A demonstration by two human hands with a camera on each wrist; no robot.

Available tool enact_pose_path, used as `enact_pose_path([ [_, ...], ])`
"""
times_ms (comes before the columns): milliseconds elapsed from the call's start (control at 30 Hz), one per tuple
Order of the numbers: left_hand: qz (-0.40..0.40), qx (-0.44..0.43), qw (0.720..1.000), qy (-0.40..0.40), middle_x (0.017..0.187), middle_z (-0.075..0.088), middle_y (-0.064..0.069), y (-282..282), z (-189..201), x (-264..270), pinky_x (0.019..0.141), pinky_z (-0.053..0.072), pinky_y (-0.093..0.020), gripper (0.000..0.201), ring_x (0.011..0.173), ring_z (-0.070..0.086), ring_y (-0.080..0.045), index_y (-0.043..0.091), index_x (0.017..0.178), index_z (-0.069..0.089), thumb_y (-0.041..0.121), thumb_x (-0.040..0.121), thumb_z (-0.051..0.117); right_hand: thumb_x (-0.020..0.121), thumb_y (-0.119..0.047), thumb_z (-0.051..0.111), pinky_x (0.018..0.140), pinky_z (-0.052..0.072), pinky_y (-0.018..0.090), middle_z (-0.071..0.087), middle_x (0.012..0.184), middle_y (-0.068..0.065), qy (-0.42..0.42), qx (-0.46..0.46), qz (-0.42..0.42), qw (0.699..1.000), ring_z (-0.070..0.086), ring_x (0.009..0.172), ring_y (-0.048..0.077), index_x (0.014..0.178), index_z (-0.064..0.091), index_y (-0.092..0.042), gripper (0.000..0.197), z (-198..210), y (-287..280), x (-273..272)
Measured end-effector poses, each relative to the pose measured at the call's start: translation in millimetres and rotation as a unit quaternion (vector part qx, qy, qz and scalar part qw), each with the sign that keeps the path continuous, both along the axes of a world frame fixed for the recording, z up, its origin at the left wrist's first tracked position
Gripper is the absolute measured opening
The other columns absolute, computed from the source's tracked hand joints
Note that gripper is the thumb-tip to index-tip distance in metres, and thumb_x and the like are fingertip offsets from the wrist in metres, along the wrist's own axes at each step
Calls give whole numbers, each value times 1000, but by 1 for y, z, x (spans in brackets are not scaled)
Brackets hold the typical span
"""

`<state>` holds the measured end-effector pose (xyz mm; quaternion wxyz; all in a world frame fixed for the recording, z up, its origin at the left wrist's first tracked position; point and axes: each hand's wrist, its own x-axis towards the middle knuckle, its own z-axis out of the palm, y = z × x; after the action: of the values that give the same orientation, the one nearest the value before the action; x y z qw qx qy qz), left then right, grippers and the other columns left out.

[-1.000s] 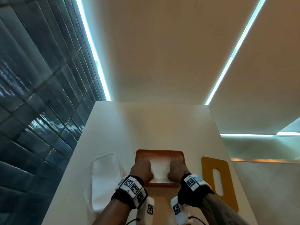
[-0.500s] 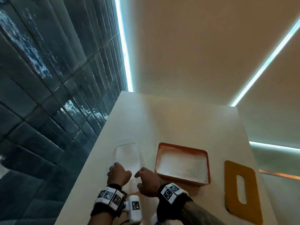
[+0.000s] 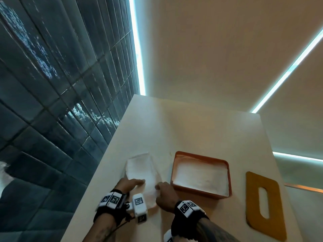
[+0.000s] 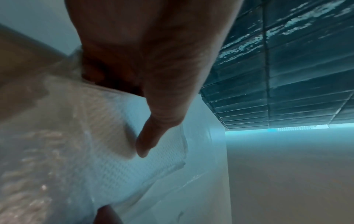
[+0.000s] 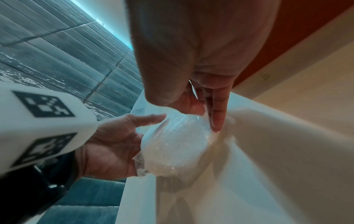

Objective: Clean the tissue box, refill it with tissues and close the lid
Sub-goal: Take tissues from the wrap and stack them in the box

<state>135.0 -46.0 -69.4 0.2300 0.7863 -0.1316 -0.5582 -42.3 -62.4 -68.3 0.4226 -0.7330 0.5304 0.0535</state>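
The orange tissue box (image 3: 201, 192) stands open on the counter with a white stack of tissues (image 3: 201, 175) inside. Its flat orange-yellow lid (image 3: 253, 206), with a slot in it, lies to the right of the box. Left of the box lies a clear plastic tissue pack (image 3: 141, 170) with white tissues in it. My left hand (image 3: 130, 183) grips the pack's near end, fingers tucked into the wrapper (image 4: 134, 174). My right hand (image 3: 163, 190) pinches the wrapper's (image 5: 176, 139) edge from the right, next to my left hand (image 5: 114, 141). The box's side (image 5: 306, 30) is just behind my right hand (image 5: 191, 68).
The white counter (image 3: 192, 130) runs away from me. A dark tiled wall (image 3: 52, 102) borders its left edge, close to the pack. The counter's right edge drops off just past the lid.
A second ago both hands pressed on the tissues in the box. They have moved left to the plastic pack and taken hold of its near end.
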Motion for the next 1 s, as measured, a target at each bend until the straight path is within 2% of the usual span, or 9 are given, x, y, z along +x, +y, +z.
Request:
enact_pose_path([
  [100, 2, -17, 999, 31, 90, 73, -21, 1, 6, -5, 58, 53, -31, 32, 73, 69, -31, -2, 94, 65, 14, 72, 83, 85, -4, 50, 101, 36, 27, 53, 131, 16, -3, 2, -2, 1000, 49, 122, 28, 126, 52, -4, 41, 1, -2, 2],
  [233, 8, -18, 994, 103, 95, 74, -25, 2, 14, -11, 68, 58, -38, 31, 80, 70, -36, -1, 96, 66, 13, 73, 81, 85, -2, 49, 101, 39, 28, 56, 130, 16, -7, 1, -9, 1000, 51, 122, 28, 125, 54, -3, 41, 2, -3, 4],
  [467, 9, -15, 991, 134, 96, 74, -27, 0, 12, -11, 70, 57, -41, 41, 79, 71, -38, -4, 108, 66, 10, 72, 80, 85, 1, 47, 102, 39, 29, 56, 131, 17, -12, -4, -13, 1000, 51, 122, 30, 125, 54, -2, 40, 1, -2, 2],
  [567, 26, -12, 985, 172, 106, 70, -31, 0, 11, -6, 83, 56, -54, 57, 93, 68, -46, -3, 116, 61, 11, 65, 83, 85, 0, 48, 103, 42, 32, 56, 130, 18, -13, 1, -9, 1000, 51, 122, 31, 125, 55, -1, 41, 3, -3, 1],
  [600, 38, -10, 982, 183, 110, 68, -32, 0, 9, -2, 83, 56, -56, 63, 97, 67, -48, -2, 119, 59, 12, 63, 84, 86, -1, 48, 103, 42, 32, 56, 130, 18, -10, 0, -9, 1000, 52, 121, 31, 125, 55, -1, 40, 3, -3, 1],
  [700, 76, -21, 974, 213, 110, 68, -32, 3, 17, 3, 74, 58, -50, 65, 95, 68, -47, 0, 122, 57, 15, 65, 83, 86, -3, 50, 101, 44, 33, 56, 129, 18, 6, -8, -6, 1000, 53, 119, 31, 123, 56, -1, 38, 3, -3, 1],
  [800, 62, -40, 969, 234, 79, 72, -24, 2, 30, 6, 59, 57, -36, 40, 65, 70, -34, -4, 105, 64, 24, 78, 73, 87, -2, 48, 101, 44, 31, 55, 130, 17, 9, -9, -5, 1000, 52, 120, 29, 124, 56, -1, 38, 3, -2, 1],
  [867, 62, -61, 965, 247, 66, 68, -19, 0, 40, 9, 52, 54, -29, 35, 53, 66, -29, -2, 91, 68, 31, 83, 67, 89, -3, 48, 101, 43, 30, 54, 131, 16, 7, -6, 1, 1000, 51, 121, 28, 126, 56, -1, 38, 4, -1, 1],
  [1000, 102, -93, 956, 259, 65, 65, -16, -2, 57, 12, 47, 53, -25, 39, 51, 64, -25, 1, 86, 70, 39, 79, 70, 84, -5, 55, 102, 44, 30, 49, 134, 9, -9, -8, 4, 1000, 50, 123, 25, 133, 52, -9, 49, 11, -3, -1],
])
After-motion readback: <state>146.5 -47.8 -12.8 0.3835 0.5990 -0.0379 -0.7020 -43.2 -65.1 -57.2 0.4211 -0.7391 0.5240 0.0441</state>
